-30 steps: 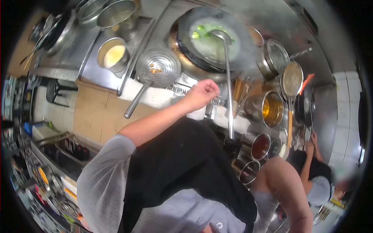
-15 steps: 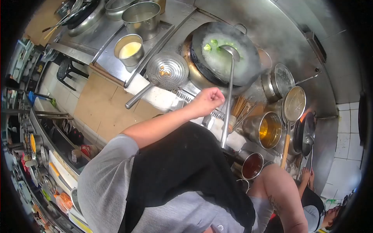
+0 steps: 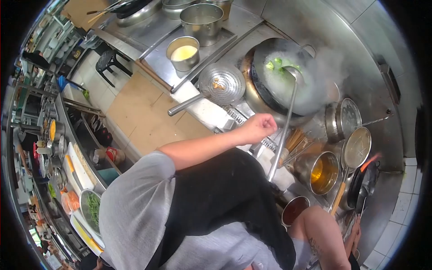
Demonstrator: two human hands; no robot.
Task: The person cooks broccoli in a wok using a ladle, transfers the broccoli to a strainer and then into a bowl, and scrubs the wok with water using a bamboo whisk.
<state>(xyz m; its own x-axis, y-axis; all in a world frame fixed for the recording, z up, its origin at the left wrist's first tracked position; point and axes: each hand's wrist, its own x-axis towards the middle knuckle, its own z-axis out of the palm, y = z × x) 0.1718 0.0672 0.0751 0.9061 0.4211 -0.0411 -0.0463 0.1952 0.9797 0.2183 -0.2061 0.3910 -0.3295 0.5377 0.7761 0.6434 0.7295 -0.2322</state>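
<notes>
My left hand (image 3: 258, 129) hovers over the stove's front edge, fingers curled closed, with nothing visible in them. Just right of it, apart from the fingertips, runs the long handle of a ladle (image 3: 285, 130). The ladle's bowl sits in the steaming wok (image 3: 259, 74), beside pieces of broccoli (image 3: 275, 63) in pale, cloudy liquid. Left of the wok lies a perforated strainer (image 3: 228, 74) with a few brown bits in it. My bent right arm (image 3: 310, 225) shows at the lower right; its hand is out of view.
Right of the ladle stand a bamboo brush (image 3: 294, 141), a pot of yellow oil (image 3: 325, 180), a pot of dark red sauce (image 3: 294, 211) and a round mesh skimmer (image 3: 357, 146). A co-worker's hands (image 3: 354, 234) hold a utensil at another wok (image 3: 366, 180), where a flame shows.
The view has shifted, so the stove sits farther right and slightly lower. My left hand stays curled beside the ladle handle. A flame now rises at the co-worker's wok.
</notes>
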